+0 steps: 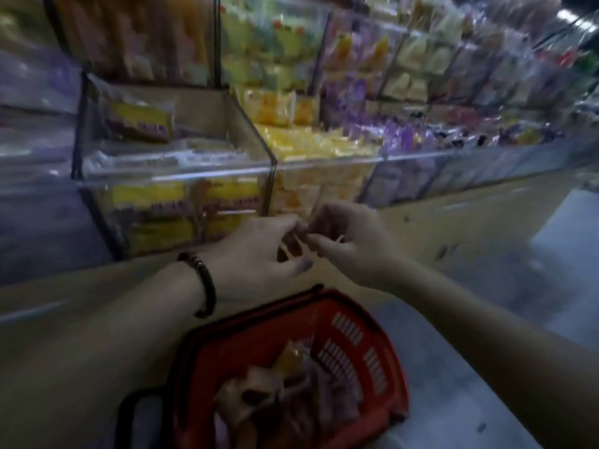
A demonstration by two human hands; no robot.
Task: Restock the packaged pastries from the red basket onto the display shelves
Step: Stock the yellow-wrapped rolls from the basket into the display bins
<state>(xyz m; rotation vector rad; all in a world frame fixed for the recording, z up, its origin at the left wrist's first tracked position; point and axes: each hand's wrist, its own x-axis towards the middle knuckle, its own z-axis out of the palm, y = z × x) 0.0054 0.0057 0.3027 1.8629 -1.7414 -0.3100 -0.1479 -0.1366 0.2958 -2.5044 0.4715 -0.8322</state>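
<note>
A person's left hand and right hand meet fingertips at centre frame, fingers curled, any held item lost to blur, above a red plastic basket of wrapped pastries.

Both arms are out in front, bare forearms reaching above the red basket and converging. The left hand sits above the basket's far rim, back of the hand up, fingers curled toward the right, a dark beaded bracelet round its wrist. The right hand angles in from the basket's right side, wrist bent, fingers curled inward. Fingertips of the two hands meet just beyond the basket's far edge; too blurred to tell whether anything is pinched between them
</note>
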